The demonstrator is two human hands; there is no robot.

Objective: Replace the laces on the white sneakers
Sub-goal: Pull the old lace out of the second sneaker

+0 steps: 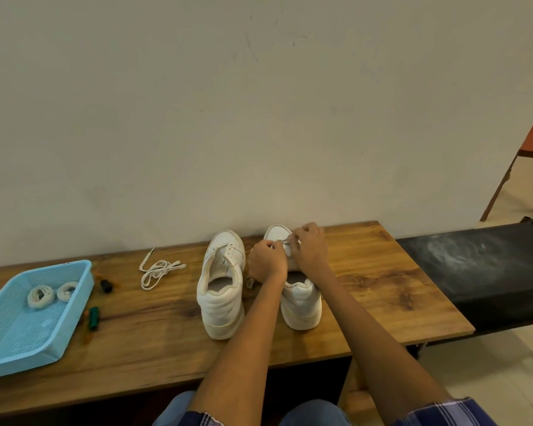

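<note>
From the head view, two white sneakers stand heel-first at the centre of the wooden table (366,272). The left hand (266,261) and right hand (310,247) cover the right sneaker (300,305), hiding its eyelets; their fingers curl round a thin lace (285,242), barely discernible. The left sneaker (220,290) stands unlaced. A loose lace (159,270) lies centre-left. Coiled laces (40,296) sit in the blue basket (22,355), cut off at lower left.

Both bare forearms are stretched forward and drawn together. The left hand (266,261) and the right hand (310,245) are held just beside each other, backs up. Fingers of both are curled in a pinch.
</note>
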